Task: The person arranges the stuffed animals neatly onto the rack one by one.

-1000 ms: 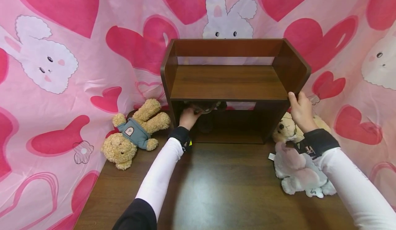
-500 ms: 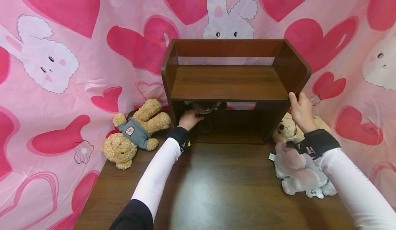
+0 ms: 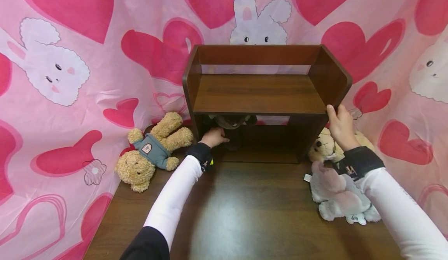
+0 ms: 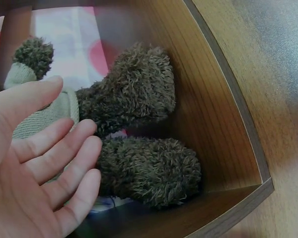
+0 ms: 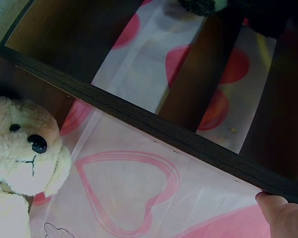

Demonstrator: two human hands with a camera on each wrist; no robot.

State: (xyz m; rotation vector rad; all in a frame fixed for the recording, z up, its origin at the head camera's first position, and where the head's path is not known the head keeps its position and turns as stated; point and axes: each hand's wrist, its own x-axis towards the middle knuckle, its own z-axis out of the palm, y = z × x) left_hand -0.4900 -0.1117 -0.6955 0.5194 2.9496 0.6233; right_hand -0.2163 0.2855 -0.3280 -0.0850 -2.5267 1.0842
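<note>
A dark brown curly plush bear [image 4: 146,166] in a knitted grey-green top sits in the lower left compartment of a brown wooden shelf [image 3: 259,93]. My left hand [image 3: 214,137] is inside that compartment, in front of the bear. In the left wrist view its fingers are loosely bent and hold nothing; whether they touch the top cannot be told. The bear's head is mostly hidden under the middle board. My right hand [image 3: 341,128] grips the front edge of the shelf's right side panel, its thumb [image 5: 273,203] showing in the right wrist view.
A tan teddy bear [image 3: 148,151] in a blue-grey top lies left of the shelf. To the right are a cream plush dog [image 3: 322,145] and a grey-pink plush toy [image 3: 341,194]. All stand on a wooden table [image 3: 245,213] before a pink heart-printed curtain [image 3: 140,3].
My left hand has drawn back slightly down and toward me, away from the dark bear's upper part, and its fingers have loosened. My right hand stays on the shelf.
</note>
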